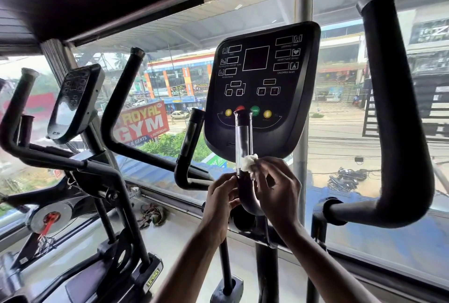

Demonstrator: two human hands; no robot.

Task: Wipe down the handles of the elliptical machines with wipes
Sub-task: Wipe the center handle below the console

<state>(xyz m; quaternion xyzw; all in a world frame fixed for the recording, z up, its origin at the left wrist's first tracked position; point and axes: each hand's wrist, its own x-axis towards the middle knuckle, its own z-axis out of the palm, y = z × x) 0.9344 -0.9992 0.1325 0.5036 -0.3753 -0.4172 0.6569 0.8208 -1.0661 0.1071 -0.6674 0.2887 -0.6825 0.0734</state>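
Ahead: the console (262, 89) stands before me, the window (340, 132) behind it.
Centre: the short handle (244, 142) rises in front of the console; my left hand (222, 196) holds its bend, my right hand (277, 196) pinches the wipe (249, 163) against its right side.
Right: the long handle (398, 108).
Left: a second console (75, 101).

console (286, 108) close behind handle (244, 142), right side open

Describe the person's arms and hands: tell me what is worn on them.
Nothing is worn that shows. The left hand and the right hand are both bare, with no gloves, and no ring, watch or band can be seen. Both forearms are bare down to the bottom edge of the picture, and no sleeve comes into view.
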